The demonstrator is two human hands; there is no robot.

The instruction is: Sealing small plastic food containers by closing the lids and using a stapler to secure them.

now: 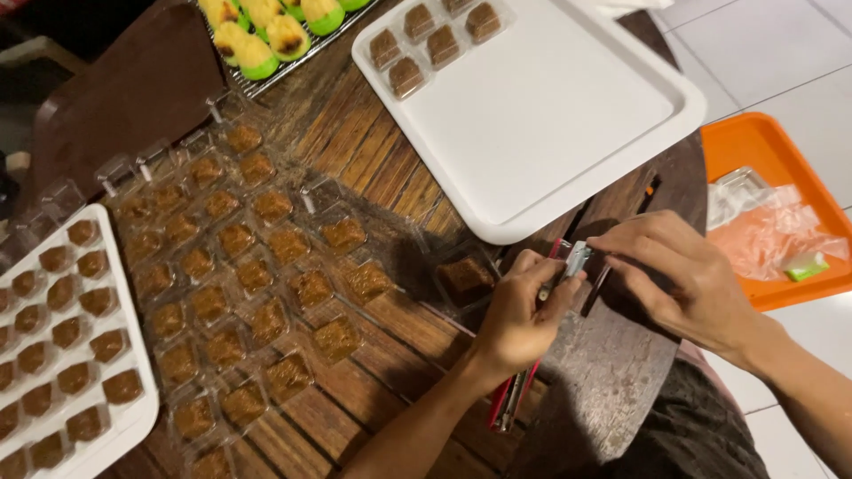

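Near the right edge of the wooden tabletop (373, 168), the left hand (519, 319) grips a red stapler (532, 355), fingers closed around it. The right hand (674, 275) pinches the stapler's metal tip (577, 259). A boxed brown cake (465, 278) sits just beside, below the white tray (550, 124)'s rim

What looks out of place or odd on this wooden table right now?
One clear plastic box holding a brown cake sits apart from the rows of boxed brown cakes, beside the left hand. Nothing looks spilled or damaged.
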